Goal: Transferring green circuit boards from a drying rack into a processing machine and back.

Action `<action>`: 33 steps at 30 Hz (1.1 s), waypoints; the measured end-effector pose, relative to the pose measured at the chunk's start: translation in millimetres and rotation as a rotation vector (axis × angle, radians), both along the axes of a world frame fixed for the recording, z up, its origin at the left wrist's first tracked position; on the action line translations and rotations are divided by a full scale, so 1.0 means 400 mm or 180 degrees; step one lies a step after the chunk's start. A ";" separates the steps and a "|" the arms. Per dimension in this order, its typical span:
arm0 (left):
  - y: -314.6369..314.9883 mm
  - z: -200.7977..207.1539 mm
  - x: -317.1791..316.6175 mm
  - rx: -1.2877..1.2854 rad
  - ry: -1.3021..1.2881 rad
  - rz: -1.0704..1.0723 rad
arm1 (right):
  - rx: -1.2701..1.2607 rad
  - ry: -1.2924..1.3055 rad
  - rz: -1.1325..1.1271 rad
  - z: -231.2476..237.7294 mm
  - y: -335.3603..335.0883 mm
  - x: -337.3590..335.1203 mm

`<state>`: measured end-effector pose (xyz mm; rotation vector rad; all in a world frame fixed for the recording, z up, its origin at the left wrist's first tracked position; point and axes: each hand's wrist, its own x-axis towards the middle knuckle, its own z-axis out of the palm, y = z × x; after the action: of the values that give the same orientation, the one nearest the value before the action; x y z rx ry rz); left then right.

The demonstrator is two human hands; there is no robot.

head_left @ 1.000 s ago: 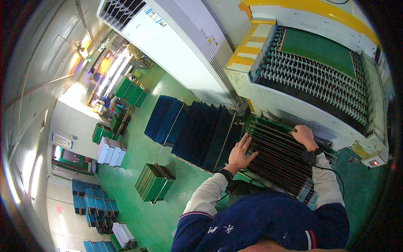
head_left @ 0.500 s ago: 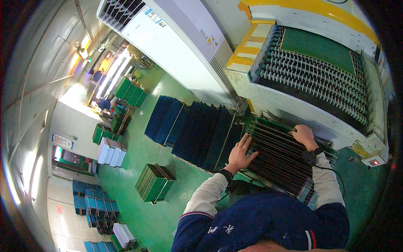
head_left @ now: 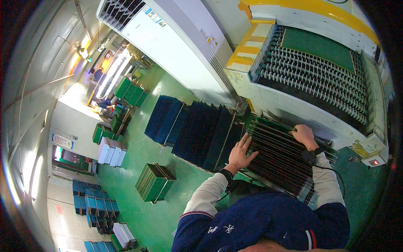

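Two hands are at one rack (head_left: 305,194) of dark boards (head_left: 273,155), which sits at four o'clock from the centre of the view; the boards stand in close rows, too tight to count. The left hand (head_left: 239,156) lies over the rack's nine o'clock side, fingers spread and released. The right hand (head_left: 303,137) is at its one o'clock edge, fingers bent; whether they pinch a board cannot be told. Each wrist wears one dark band (head_left: 310,157). Just beyond the left hand, toward ten o'clock, stand two dark blue stacks (head_left: 203,136). One green stack (head_left: 152,185) stands alone at seven o'clock. One machine (head_left: 256,75) fills two o'clock, with one green panel (head_left: 317,48) on its rows of white discs (head_left: 310,80). One tall white cabinet (head_left: 176,50) leans across the view at half past eleven. The floor (head_left: 130,185) is green and glossy. At half past eight, two tube lights (head_left: 37,176) glow along the pale room's edge; at ten o'clock, near a bright bench, a co-worker (head_left: 102,102) wears blue.
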<state>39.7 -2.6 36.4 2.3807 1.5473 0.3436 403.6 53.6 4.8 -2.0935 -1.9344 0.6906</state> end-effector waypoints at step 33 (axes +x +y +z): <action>0.001 0.002 0.003 -0.0059 -0.0022 0.0028 | 0.0012 -0.0041 0.0003 -0.009 0.003 0.003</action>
<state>41.0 -2.2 37.3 2.3569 1.5516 0.3377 404.7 55.0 1.2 -2.1002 -1.9420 0.6745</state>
